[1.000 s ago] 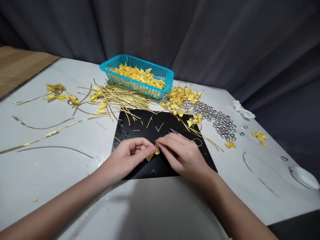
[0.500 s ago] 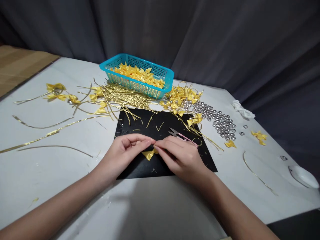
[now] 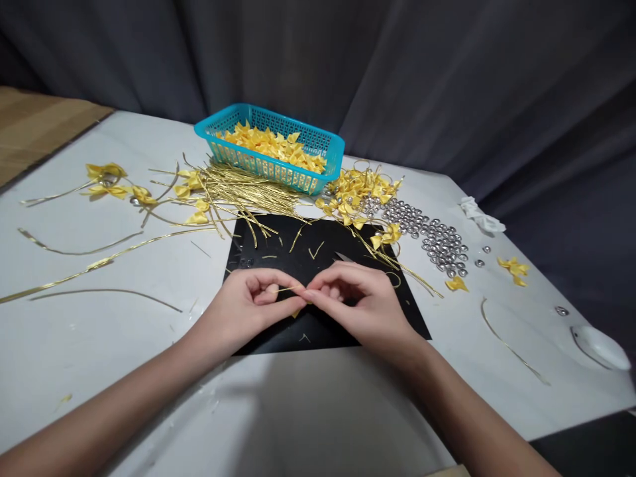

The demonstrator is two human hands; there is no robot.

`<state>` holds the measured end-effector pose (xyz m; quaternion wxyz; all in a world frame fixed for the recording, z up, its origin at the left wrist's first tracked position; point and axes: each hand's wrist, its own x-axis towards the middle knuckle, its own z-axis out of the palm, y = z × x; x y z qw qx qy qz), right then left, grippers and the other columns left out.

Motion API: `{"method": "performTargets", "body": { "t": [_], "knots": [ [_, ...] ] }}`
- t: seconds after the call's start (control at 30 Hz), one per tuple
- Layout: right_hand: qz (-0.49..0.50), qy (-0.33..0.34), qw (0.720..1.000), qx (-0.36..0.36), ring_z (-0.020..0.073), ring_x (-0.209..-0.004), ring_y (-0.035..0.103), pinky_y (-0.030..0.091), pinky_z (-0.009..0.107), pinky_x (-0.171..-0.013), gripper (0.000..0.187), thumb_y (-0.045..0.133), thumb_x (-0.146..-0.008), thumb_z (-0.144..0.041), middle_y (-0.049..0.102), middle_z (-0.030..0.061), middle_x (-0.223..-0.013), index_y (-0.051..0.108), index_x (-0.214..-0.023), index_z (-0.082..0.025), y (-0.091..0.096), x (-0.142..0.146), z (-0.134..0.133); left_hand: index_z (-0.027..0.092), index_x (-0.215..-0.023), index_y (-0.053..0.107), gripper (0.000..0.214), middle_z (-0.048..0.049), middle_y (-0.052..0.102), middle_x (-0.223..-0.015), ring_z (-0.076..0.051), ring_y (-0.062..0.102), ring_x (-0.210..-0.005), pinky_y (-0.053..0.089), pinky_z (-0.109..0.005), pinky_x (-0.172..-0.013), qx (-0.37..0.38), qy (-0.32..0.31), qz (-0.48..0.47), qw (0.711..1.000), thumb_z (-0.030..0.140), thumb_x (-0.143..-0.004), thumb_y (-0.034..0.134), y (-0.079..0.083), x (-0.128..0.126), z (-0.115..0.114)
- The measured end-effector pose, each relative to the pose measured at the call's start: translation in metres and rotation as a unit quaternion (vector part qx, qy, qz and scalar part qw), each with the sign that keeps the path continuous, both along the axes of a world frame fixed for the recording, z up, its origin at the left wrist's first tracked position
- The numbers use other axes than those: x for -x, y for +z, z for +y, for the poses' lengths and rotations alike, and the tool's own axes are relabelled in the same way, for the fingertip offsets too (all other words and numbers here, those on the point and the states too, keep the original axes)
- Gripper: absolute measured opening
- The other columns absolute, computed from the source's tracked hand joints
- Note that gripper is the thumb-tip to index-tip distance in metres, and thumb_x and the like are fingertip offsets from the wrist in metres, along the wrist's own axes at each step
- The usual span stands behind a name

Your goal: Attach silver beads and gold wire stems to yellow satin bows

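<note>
between hands [image 3: 246, 298] [image 3: 365, 298]; yellow ribbon [image 3: 295, 314], mostly hidden

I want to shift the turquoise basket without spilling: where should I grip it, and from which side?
Probably the basket's left-end rim, from the left: it flares outward there, while gold wires crowd the front and yellow bows the right corner.

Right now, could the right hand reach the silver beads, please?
Probably yes: nothing tall stands between the right hand and the silver beads, though that hand looks busy at the yellow ribbon.
</note>
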<state>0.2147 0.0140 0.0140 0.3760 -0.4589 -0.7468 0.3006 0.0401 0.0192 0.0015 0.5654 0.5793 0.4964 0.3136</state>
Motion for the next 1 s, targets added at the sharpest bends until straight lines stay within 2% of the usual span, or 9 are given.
{"method": "performTargets", "body": {
  "t": [0.07, 0.13, 0.3, 0.47, 0.57, 0.67, 0.83, 1.0],
  "knots": [
    [0.046, -0.003, 0.993, 0.11, 0.0037, -0.047, 0.046, 0.037, 0.015, -0.042, 0.013, 0.066, -0.076, -0.026, 0.057, -0.0011, -0.06, 0.066, -0.073, -0.013, 0.001, 0.001, 0.002, 0.018, -0.071, 0.069, 0.016, 0.0095, 0.015, -0.048, -0.008, 0.017, -0.045, 0.013, -0.023, -0.045, 0.002, 0.002, 0.005, 1.0, 0.034, -0.067, 0.069, 0.001, 0.0, 0.0],
    [0.081, 0.006, 0.982, 0.17, 0.0034, -0.045, 0.047, 0.038, 0.015, -0.041, 0.015, 0.063, -0.078, -0.028, 0.059, -0.0001, -0.064, 0.066, -0.076, -0.013, 0.002, 0.001, 0.003, 0.018, -0.069, 0.069, 0.019, 0.0094, 0.016, -0.047, -0.008, 0.018, -0.044, 0.014, -0.023, -0.044, 0.006, 0.005, 0.006, 1.0, 0.037, -0.066, 0.07, 0.003, -0.001, -0.001],
    [0.115, -0.012, 0.974, 0.193, 0.0029, -0.046, 0.047, 0.04, 0.014, -0.041, 0.016, 0.061, -0.078, -0.029, 0.056, -0.0011, -0.064, 0.065, -0.08, -0.013, -0.001, 0.004, 0.002, 0.018, -0.07, 0.07, 0.023, 0.0072, 0.03, -0.044, -0.008, 0.026, -0.043, 0.019, -0.022, -0.042, -0.012, -0.012, 0.012, 1.0, 0.04, -0.072, 0.064, 0.003, -0.002, -0.001],
    [0.208, 0.004, 0.921, 0.329, 0.0042, -0.039, 0.046, 0.044, 0.016, -0.043, 0.028, 0.058, -0.081, -0.036, 0.048, -0.0061, -0.044, 0.066, -0.093, -0.012, -0.003, 0.007, 0.0, 0.017, -0.073, 0.07, 0.025, 0.0024, 0.052, -0.052, -0.011, 0.043, -0.049, 0.03, -0.021, -0.044, -0.022, 0.023, -0.002, 0.999, 0.041, -0.074, 0.063, 0.004, -0.002, -0.001],
    [0.245, -0.002, 0.902, 0.356, 0.0033, -0.038, 0.047, 0.044, 0.016, -0.042, 0.028, 0.066, -0.075, -0.035, 0.056, -0.0039, -0.049, 0.067, -0.09, -0.012, -0.005, 0.007, 0.0, 0.016, -0.071, 0.069, 0.026, 0.0009, 0.055, -0.055, -0.011, 0.045, -0.051, 0.03, -0.021, -0.044, -0.019, 0.032, -0.006, 0.999, 0.042, -0.073, 0.063, 0.004, -0.002, 0.0],
    [0.29, -0.034, 0.886, 0.359, 0.0022, -0.038, 0.047, 0.045, 0.016, -0.041, 0.026, 0.074, -0.066, -0.034, 0.063, -0.0015, -0.058, 0.068, -0.08, -0.012, -0.004, 0.007, -0.001, 0.016, -0.071, 0.068, 0.027, 0.0009, 0.053, -0.055, -0.011, 0.043, -0.05, 0.029, -0.021, -0.044, -0.015, 0.03, -0.009, 0.999, 0.043, -0.073, 0.064, 0.004, -0.002, 0.0],
    [0.304, -0.048, 0.853, 0.421, 0.0014, -0.037, 0.046, 0.042, 0.014, -0.037, 0.03, 0.076, -0.064, -0.032, 0.061, -0.0036, -0.057, 0.068, -0.085, -0.013, -0.002, 0.01, -0.003, 0.016, -0.074, 0.067, 0.028, 0.0044, 0.04, -0.05, -0.01, 0.036, -0.049, 0.026, -0.021, -0.044, -0.008, 0.042, -0.017, 0.999, 0.044, -0.073, 0.063, 0.003, -0.002, 0.0],
    [0.306, -0.065, 0.869, 0.383, -0.0001, -0.037, 0.045, 0.04, 0.013, -0.037, 0.023, 0.075, -0.065, -0.031, 0.064, -0.0013, -0.063, 0.066, -0.073, -0.012, -0.006, 0.013, -0.004, 0.016, -0.072, 0.067, 0.027, 0.0076, 0.023, -0.05, -0.008, 0.024, -0.048, 0.018, -0.023, -0.045, 0.011, 0.05, -0.021, 0.998, 0.043, -0.072, 0.065, 0.004, -0.002, 0.0]
  ]
}}
